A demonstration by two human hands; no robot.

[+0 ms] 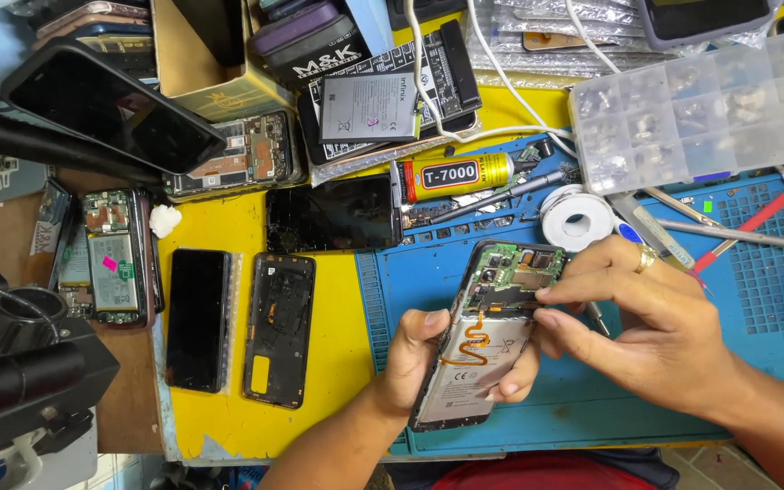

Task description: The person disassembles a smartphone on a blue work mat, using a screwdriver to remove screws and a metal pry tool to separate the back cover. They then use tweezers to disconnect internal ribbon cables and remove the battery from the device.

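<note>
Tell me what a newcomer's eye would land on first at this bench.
First, the opened phone at lower centre, its battery and green circuit board bare, gripped by the left hand while the right hand puts its fingers on the board. Then the yellow glue tube above, and the clear compartment box at upper right.

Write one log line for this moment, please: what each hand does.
left hand: holds opened phone | right hand: fingertips on its circuit board | under: blue mat
</note>
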